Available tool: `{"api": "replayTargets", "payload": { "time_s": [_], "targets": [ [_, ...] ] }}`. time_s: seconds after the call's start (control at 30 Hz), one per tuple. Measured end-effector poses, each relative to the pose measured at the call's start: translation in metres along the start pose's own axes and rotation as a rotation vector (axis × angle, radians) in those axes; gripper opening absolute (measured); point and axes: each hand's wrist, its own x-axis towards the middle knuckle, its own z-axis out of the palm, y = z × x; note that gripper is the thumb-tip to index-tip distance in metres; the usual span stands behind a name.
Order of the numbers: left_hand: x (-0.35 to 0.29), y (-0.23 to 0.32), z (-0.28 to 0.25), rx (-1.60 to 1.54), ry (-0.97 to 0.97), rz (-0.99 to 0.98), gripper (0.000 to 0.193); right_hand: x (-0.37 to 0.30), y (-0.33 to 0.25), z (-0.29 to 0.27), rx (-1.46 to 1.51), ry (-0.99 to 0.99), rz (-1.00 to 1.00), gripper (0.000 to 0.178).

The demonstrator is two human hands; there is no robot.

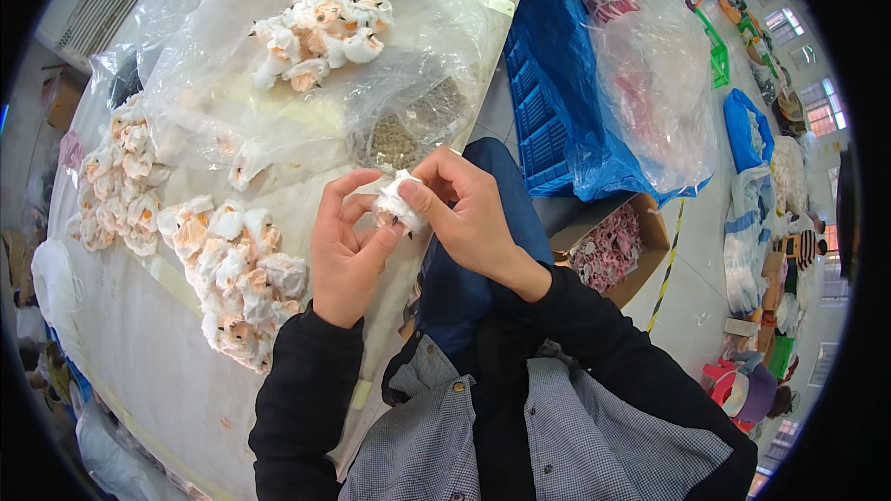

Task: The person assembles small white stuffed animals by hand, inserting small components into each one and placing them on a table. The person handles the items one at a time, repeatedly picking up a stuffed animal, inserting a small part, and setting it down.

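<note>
Between my two hands, just above the table's right edge, is a small white fluffy plush piece (pixel 394 202) with a dark bit at its lower end. My left hand (pixel 345 255) pinches it from the left with thumb and fingers. From the right, the thumb and curled fingers of my right hand (pixel 475 221) press on its top. Left of my hands lies a heap of similar white and peach plush pieces (pixel 237 274). A second heap (pixel 121 187) sits farther left, and a third pile (pixel 325 26) rests on clear plastic at the far side.
Clear plastic sheeting (pixel 213 83) covers the table's far part. Beyond my hands is a clear bag of small greyish-beige bits (pixel 397 137). To the right stand a blue crate (pixel 536 121) with plastic bags and a cardboard box (pixel 655 239) of pink scraps. My legs are below the table edge.
</note>
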Motion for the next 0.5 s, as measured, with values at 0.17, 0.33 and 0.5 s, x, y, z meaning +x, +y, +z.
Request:
{"api": "replayTargets", "payload": {
  "time_s": [0.17, 0.33, 0.5],
  "targets": [
    [0.0002, -0.0004, -0.0029, -0.109, 0.011, -0.019, 0.054, 0.0004, 0.0011, 0.0032, -0.005, 0.011, -0.008, 0.021],
    [-0.0018, -0.0032, -0.0046, -0.158, 0.002, 0.025, 0.049, 0.0022, 0.0010, 0.0044, -0.079, 0.000, -0.025, 0.021],
    [-0.0027, -0.0078, -0.0025, -0.082, 0.039, 0.088, 0.035, 0.0008, 0.0035, 0.0084, -0.090, -0.017, -0.014, 0.021]
  ]
}}
